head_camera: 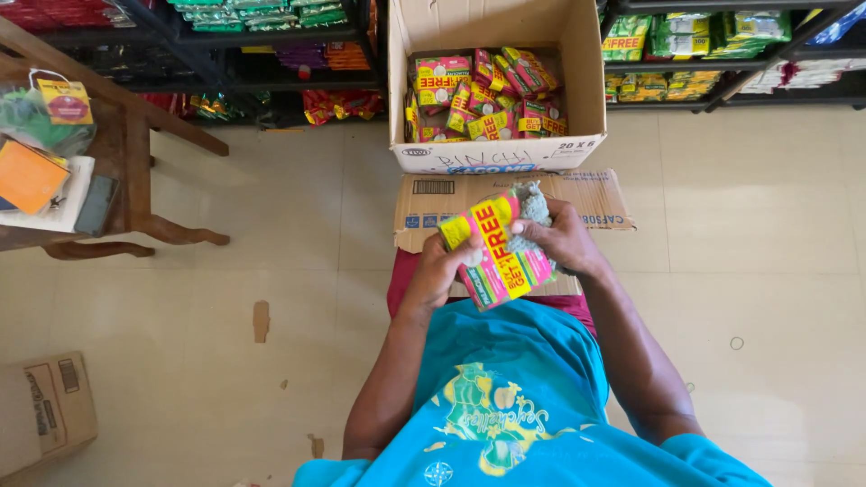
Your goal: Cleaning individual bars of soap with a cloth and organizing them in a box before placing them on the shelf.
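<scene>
At the centre of the view, a pink-and-yellow packet (499,254) is held up in both hands above the lap. The left hand (444,269) is closed on the packet's lower left edge, at about 8 o'clock of it. The right hand (557,238) is closed on a grey-green cloth (530,213), which is pressed against the packet's upper right side, at about 2 o'clock. The packet is tilted, its top leaning to 11 o'clock.

At 12 o'clock from the hands, an open carton (498,155) is seen on the floor (298,298), with its near flap (424,200) folded down toward the person. More packets of the same kind (483,97) lie piled inside it.

At 9 o'clock, well apart, a wooden desk (135,153) carries a phone (96,206), an orange card (27,176) and papers. A small box (47,410) stands at 7 o'clock. Shelves (722,54) stocked with packaged goods run along the top edge.
</scene>
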